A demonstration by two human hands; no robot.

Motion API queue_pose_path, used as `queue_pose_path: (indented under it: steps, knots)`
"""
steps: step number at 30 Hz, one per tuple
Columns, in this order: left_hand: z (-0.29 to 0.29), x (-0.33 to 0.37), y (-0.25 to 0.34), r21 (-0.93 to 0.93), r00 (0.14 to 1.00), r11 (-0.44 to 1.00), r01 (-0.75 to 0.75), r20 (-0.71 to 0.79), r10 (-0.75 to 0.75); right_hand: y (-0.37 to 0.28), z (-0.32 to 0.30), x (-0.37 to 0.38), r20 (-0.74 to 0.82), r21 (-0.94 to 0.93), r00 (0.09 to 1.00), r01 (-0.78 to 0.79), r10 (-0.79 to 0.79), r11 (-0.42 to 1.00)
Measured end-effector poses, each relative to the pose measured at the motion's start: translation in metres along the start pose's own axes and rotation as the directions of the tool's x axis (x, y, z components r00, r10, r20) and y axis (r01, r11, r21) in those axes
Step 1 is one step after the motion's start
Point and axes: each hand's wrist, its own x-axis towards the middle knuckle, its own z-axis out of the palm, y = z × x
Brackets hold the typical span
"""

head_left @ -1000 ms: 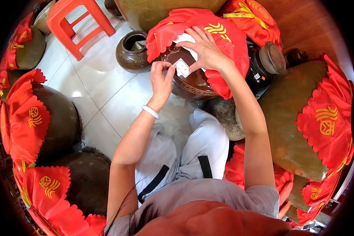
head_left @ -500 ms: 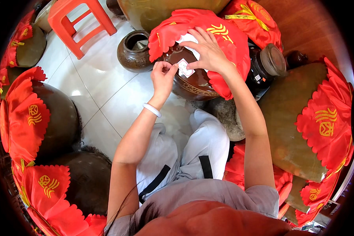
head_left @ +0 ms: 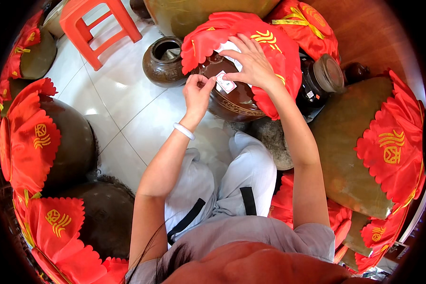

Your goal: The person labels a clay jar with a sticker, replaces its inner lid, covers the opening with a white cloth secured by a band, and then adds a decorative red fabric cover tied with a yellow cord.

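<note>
A small white label with a pink border (head_left: pixel 226 83) lies against the shoulder of a brown glazed jar (head_left: pixel 236 108). My left hand (head_left: pixel 197 97), a pale bangle at its wrist, is closed, thumb and fingertips pressed together at the label's left edge. Whether they pinch the label itself or something smaller is hidden. Fingers spread, my right hand (head_left: pixel 251 61) rests over the jar's top, its thumb on the label's upper edge. A red satin cover (head_left: pixel 279 66) with yellow characters drapes over the jar's far and right sides, white material showing under its edge near my right fingers.
Left of the jar stands a small dark pot (head_left: pixel 158 71) on the white tiled floor (head_left: pixel 132 113). A red plastic stool (head_left: pixel 97 33) is farther back. To the right are a dark lidded jar (head_left: pixel 312 83), a rough stone (head_left: pixel 271 142) and a large covered jar (head_left: pixel 350 142).
The label has turned slightly and shifted a little to the right. My right thumb has moved a little left and up on it. My left hand stays pinched beside it.
</note>
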Motion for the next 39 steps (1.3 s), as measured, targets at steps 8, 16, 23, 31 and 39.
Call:
queue_pose_path:
  steps: [8,16,23,31,39]
  knots:
    - [0.0008,-0.0005,0.0001,0.038,1.000,0.999,-0.011,-0.017,0.012,-0.0006,-0.0003,-0.0002,0.007,0.000,1.000,-0.010,0.010,1.000]
    - [-0.0007,0.0023,-0.0055,0.007,0.999,0.999,-0.034,-0.003,0.034,0.0022,-0.0032,0.0003,0.061,0.033,0.998,0.020,-0.022,0.999]
    - [-0.0009,0.0031,-0.0050,0.036,1.000,0.999,0.004,0.003,-0.004,0.0035,-0.0038,0.0005,0.068,0.058,0.998,0.013,-0.017,0.998]
    - [-0.0028,0.0030,-0.0064,0.007,1.000,1.000,0.005,0.016,-0.005,-0.0016,-0.0048,0.0006,-0.017,0.092,1.000,0.003,-0.002,0.996]
    - [-0.0048,0.0025,-0.0036,0.041,0.999,0.999,-0.034,0.011,0.033,0.0025,0.0001,0.0019,-0.198,0.251,0.971,-0.082,0.135,0.964]
